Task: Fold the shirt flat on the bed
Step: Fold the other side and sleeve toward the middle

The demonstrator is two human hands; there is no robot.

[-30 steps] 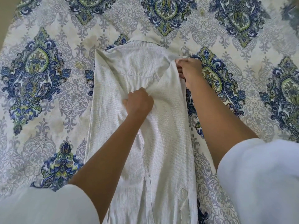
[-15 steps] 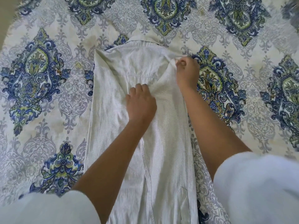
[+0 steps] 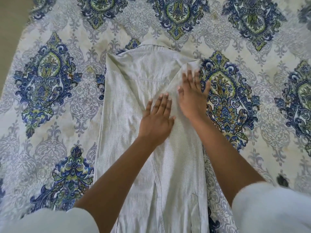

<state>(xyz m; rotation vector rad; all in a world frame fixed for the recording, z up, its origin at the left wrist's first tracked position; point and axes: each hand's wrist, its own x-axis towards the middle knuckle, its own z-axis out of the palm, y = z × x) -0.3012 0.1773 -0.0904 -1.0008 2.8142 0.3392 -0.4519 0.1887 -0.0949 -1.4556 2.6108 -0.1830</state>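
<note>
Bed (image 3: 50,115) is covered by a blue-green patterned spread, seen on all sides of both grips. Pale shirt (image 3: 127,91) is laid flat on it lengthwise, sides folded inward. It lies directly under both grips, with the collar (image 3: 151,43) beyond them and the lower end cut off by the frame. White right sleeve (image 3: 272,207) and left sleeve (image 3: 50,219) are seen behind the forearms.

Left grip (image 3: 157,120): fingers straight, pressed flat on shirt middle, nothing clasped.

Right grip (image 3: 191,96): just beside the left one, slightly further out. Fingers spread straight, laid on the folded-in right flap, nothing clasped. Outermost finger overhangs the shirt edge. Fingertips blurred.
</note>
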